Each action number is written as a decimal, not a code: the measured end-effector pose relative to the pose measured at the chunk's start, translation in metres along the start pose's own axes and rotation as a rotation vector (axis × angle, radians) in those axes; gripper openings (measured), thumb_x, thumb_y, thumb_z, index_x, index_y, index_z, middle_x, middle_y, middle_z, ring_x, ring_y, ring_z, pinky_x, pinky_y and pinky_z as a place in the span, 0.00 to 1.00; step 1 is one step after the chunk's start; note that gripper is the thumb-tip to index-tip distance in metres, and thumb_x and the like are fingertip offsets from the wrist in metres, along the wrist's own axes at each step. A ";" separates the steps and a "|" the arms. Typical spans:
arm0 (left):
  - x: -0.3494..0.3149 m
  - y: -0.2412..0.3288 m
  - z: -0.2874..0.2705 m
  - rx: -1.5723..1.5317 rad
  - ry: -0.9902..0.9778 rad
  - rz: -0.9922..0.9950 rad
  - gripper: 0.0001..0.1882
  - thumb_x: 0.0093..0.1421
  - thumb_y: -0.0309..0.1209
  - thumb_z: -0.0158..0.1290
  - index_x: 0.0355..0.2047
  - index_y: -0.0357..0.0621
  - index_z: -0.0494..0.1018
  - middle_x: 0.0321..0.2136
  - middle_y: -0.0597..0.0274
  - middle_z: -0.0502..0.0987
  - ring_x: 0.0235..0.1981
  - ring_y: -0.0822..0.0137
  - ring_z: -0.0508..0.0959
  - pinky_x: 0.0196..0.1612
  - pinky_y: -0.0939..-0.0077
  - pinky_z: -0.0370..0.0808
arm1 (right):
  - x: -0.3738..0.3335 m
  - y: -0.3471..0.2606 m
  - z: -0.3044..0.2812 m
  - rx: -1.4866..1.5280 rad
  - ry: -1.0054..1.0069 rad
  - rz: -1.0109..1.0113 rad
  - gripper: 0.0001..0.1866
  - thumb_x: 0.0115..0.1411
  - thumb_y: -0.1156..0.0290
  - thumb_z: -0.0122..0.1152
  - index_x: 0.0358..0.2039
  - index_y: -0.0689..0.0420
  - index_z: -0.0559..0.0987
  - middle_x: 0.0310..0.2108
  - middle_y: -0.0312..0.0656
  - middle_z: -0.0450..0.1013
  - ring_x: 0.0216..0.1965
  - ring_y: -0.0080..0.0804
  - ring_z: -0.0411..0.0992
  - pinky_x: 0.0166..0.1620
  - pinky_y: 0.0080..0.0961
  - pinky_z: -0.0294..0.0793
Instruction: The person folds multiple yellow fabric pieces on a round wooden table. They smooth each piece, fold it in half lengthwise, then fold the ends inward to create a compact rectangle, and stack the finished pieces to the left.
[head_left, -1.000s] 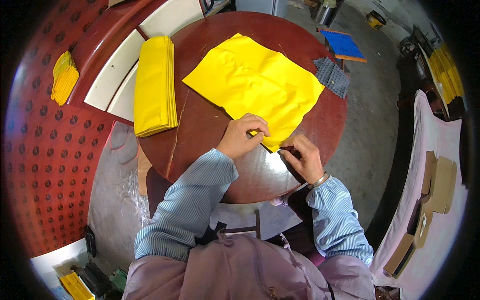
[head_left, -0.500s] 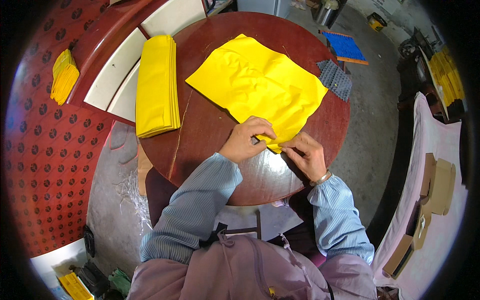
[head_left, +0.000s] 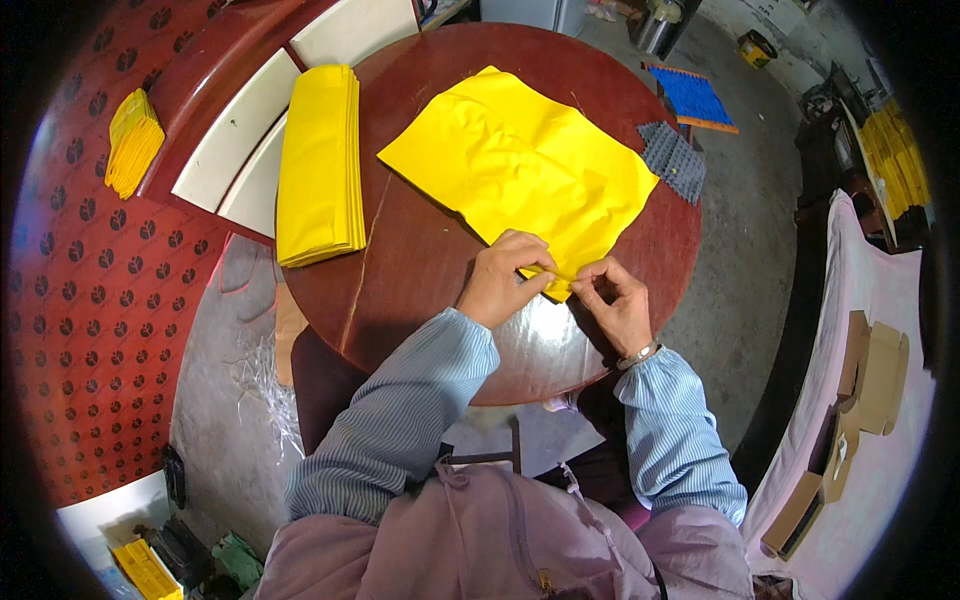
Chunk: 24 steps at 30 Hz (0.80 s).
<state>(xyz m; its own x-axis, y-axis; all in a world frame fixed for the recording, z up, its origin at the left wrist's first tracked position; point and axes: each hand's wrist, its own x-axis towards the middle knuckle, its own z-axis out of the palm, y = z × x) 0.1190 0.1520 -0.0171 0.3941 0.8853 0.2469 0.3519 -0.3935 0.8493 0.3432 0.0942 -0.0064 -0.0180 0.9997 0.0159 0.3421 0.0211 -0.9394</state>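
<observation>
A creased yellow sheet (head_left: 530,160), like paper or thin cloth, lies spread over the round dark red table (head_left: 420,290). Its near corner is pinched between my two hands. My left hand (head_left: 510,275) grips the corner's left side with thumb and fingers together. Close beside it, my right hand (head_left: 615,305) pinches the right side of the same corner. What the fingertips do under the fold is partly hidden. To the left of the sheet rests a thick stack of folded yellow sheets (head_left: 320,170).
A grey bumpy mat (head_left: 672,160) sits at the table's right edge, near a blue-topped stool (head_left: 693,97). Opened cardboard boxes (head_left: 850,420) lie on a pale cloth at right. More yellow bundles (head_left: 135,143) rest on the red patterned surface at left.
My hands have come closer together at the sheet's near corner, the right one shifting its pinch slightly. The sheet otherwise lies much as before; the whole view has shifted a little.
</observation>
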 end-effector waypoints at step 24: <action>0.000 0.005 -0.011 -0.031 -0.092 -0.063 0.11 0.59 0.22 0.67 0.42 0.43 0.84 0.51 0.54 0.83 0.54 0.58 0.84 0.60 0.66 0.81 | 0.008 0.009 -0.001 -0.050 0.017 -0.092 0.09 0.59 0.75 0.80 0.38 0.61 0.88 0.34 0.37 0.81 0.32 0.21 0.76 0.38 0.22 0.78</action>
<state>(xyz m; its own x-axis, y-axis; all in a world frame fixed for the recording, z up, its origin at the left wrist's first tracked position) 0.1118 0.1529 -0.0079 0.4485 0.8811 0.1502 0.3527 -0.3289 0.8760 0.3472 0.1029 -0.0144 -0.0357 0.9936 0.1070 0.3861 0.1124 -0.9156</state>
